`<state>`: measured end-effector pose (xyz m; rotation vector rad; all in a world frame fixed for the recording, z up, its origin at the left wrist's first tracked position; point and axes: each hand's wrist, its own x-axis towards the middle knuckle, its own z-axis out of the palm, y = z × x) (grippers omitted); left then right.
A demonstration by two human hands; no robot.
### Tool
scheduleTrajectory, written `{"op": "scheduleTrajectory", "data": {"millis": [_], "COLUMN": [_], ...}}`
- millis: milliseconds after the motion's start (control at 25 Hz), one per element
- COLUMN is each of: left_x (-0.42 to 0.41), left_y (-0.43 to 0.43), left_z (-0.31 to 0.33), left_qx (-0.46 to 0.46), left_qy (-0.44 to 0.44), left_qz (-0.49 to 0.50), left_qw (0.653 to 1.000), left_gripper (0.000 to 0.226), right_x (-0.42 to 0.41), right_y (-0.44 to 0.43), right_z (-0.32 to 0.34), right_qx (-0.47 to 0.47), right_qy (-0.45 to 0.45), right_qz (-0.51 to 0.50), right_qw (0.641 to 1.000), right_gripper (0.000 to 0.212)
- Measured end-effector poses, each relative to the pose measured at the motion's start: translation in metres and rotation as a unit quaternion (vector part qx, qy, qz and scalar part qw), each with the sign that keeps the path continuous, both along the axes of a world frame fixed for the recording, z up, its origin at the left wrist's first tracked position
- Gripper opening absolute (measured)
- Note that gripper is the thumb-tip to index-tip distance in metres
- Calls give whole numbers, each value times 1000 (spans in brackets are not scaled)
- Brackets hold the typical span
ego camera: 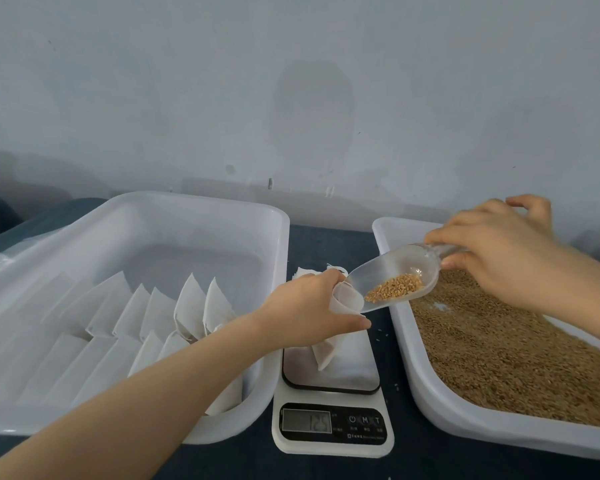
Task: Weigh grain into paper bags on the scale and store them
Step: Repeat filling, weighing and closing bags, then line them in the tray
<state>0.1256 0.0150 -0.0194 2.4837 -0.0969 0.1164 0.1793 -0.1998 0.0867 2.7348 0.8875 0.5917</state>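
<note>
White paper bag [326, 353] stood on the platform of the digital kitchen scale [329, 403]. The left hand [309, 306] gripped the bag at the neck, fingers and thumb curled round it, holding the mouth open. The lip of the clear plastic scoop [395, 271] lay at that mouth, tilted down toward it, with a small heap of grain [394, 288] near the front. The right hand [499, 251] pinched the scoop's handle between thumb and fingers. In my judgement the pour should be slow and in small amounts, with the lip kept inside the mouth. The left hand should bear lightly on the bag, since pressing down would likely falsify the reading. At far left, a white plastic tub [136, 202] held rows of folded bags [194, 306], apparently already stored. A small stack of spare bags [303, 271] lay behind the scale. The display [307, 420] was lit but could not be read with confidence. A few stray grains [381, 336] lay on the dark cloth beside the platform. At right, a second white tub [430, 386] held the bulk grain; its rim stood just beside the scale and limited room for the scoop.
</note>
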Motion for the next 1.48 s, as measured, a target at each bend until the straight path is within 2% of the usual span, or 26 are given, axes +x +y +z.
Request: {"op": "scheduleTrajectory", "data": {"millis": [160,360,480,600,720,840,920,1000,1080,1160,1200,1360,1480], "left_x": [0,-1,-1,-1,-1,-3,-3,-2,-1,-2,-2,-2,-1], "left_y": [-1,-1,-1,-2,-1,-1,-1,-2,-1,-1,-1,-1,-1], "left_z": [2,3,3,3,3,4,4,4,4,3,2,2,3], "left_qx": [-8,0,8,13,7,-9,-10,-5,-6,-8,-7,-9,-8], "left_qy": [1,9,10,13,12,15,13,12,13,13,12,10,10], "left_qz": [2,15,16,23,21,20,20,21,23,24,23,20,20], "left_qw": [1000,1000,1000,1000,1000,1000,1000,1000,1000,1000,1000,1000,1000], "left_gripper": [60,50,52,64,60,54,56,57,57,56,55,55,55], "right_x": [-7,-17,-26,-34,-28,-4,16,29,33,32,31,29,31], "right_y": [10,21,27,29,20,-17,-45,-61,-65,-67,-68,-78,-80], "right_z": [6,9,10,9,13,13,3,-18,-45,-69,-78,-94,-96], "right_qx": [-28,-45,-80,-104,-57,44,126,159,149,117,100,1,-10], "right_qy": [-66,-167,-191,-197,-200,-165,-93,-14,63,99,93,25,45], "right_qz": [59,126,112,92,119,57,-65,-164,-212,-235,-242,-260,-242], "right_qw": [996,977,972,971,971,984,986,974,964,960,961,965,969], "right_gripper": [24,31,36,37,35,21,28,29,20,6,3,16,18]}}
